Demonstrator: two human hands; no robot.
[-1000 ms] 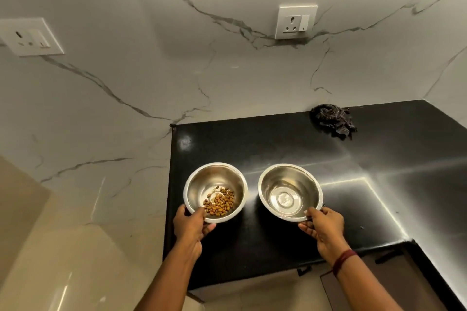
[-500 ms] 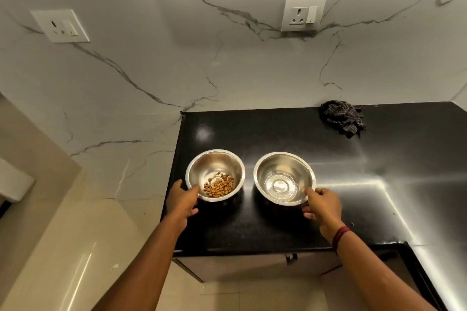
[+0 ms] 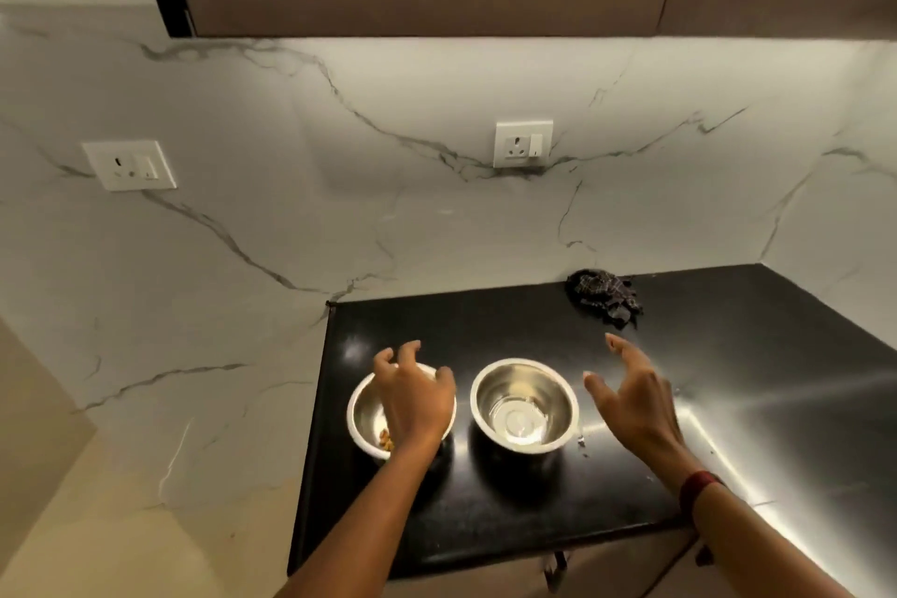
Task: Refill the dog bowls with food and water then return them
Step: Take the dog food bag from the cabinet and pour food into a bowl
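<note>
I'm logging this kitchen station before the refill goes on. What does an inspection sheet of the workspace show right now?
Surface: black countertop, glossy, a few crumbs right of the bowls.
Job's things: food bowl holding a little kibble; water bowl beside it, contents unclear.
Clutter: dark crumpled cloth at the back wall.
Hands: left hand open above the food bowl; right hand open, beside the water bowl.
Cables: nothing seen.
Surroundings: marble backsplash, two wall sockets, brown upper cabinets.
</note>
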